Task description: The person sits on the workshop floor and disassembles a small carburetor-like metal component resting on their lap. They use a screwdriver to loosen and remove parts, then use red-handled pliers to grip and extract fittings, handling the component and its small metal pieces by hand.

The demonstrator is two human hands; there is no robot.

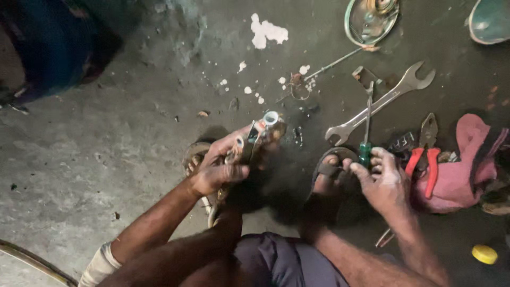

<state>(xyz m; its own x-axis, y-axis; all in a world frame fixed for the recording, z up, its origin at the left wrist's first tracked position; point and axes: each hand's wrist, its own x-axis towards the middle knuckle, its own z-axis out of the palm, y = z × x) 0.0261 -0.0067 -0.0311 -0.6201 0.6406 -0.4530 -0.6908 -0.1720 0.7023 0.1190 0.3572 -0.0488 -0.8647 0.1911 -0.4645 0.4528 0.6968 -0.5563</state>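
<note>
My left hand (220,167) grips a small metal part (260,133) with a round white end, held just above the concrete floor (106,149). My right hand (382,180) reaches to a green-handled screwdriver (366,125) lying on the floor, its fingers touching the handle. My feet in sandals (329,172) rest between the two hands. Red-handled pliers (425,154) lie just right of my right hand.
A large double open-ended spanner (380,103) lies beyond the screwdriver. A pink cloth (462,170) sits at the right, a yellow cap (484,254) at the lower right. A round metal dish (370,20) with parts stands at the top. White paint flecks (267,32) dot the floor.
</note>
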